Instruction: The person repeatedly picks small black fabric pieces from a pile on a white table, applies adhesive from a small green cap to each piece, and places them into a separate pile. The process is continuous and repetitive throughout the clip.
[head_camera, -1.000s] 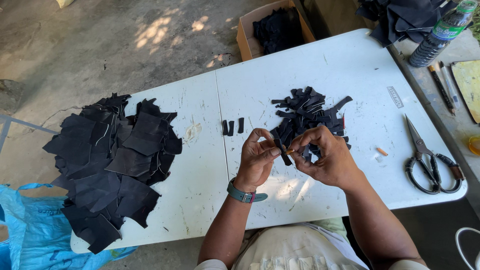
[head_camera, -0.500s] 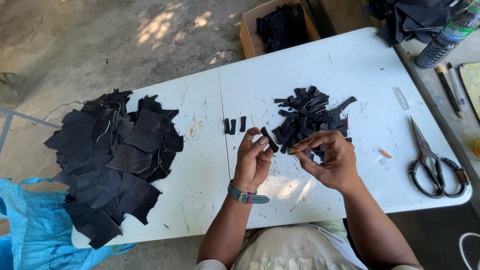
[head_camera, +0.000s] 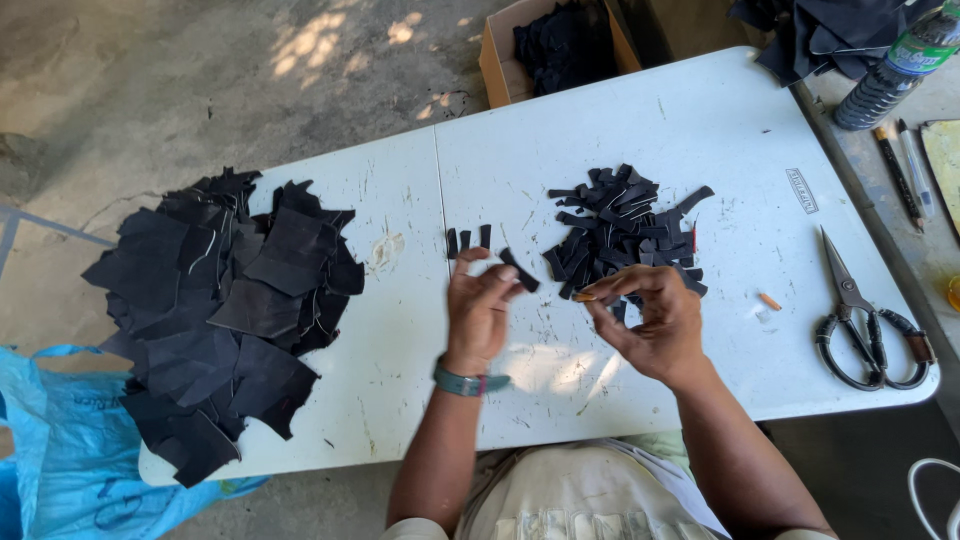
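1. Outdoors on a bare concrete floor stands a white folding table (head_camera: 700, 130), scuffed and marked, with a cardboard box (head_camera: 495, 60) of dark scraps behind its far edge and a blue plastic bag (head_camera: 60, 450) on the ground at its left end.
2. On the left half of the table lies a heap of large black sheets (head_camera: 220, 310); they drape flat over one another, so they look thin and floppy.
3. Near the middle sits a pile of short black strips (head_camera: 625, 235), and three more strips (head_camera: 468, 240) lie side by side just left of it.
4. The left hand (head_camera: 480, 315), with a watch at the wrist, pinches one small black strip (head_camera: 520, 270) between thumb and fingertips, raised a little above the table, near the three laid-out strips.
5. The right hand (head_camera: 650, 320) hovers just beside the pile with thumb and forefinger drawn together; whether anything lies between them I cannot tell.
6. The held strip looks very light, thin and bendy but not limp, since its free end sticks out straight. It should be neither fragile nor slippery. Being so small, it seems best taken at one end with the fingertips.
7. Scissors (head_camera: 860, 320) lie well to the right, with a small orange stub (head_camera: 768, 301) between them and the pile; a bottle (head_camera: 890, 70) and pencils (head_camera: 900, 170) rest on a neighbouring surface.
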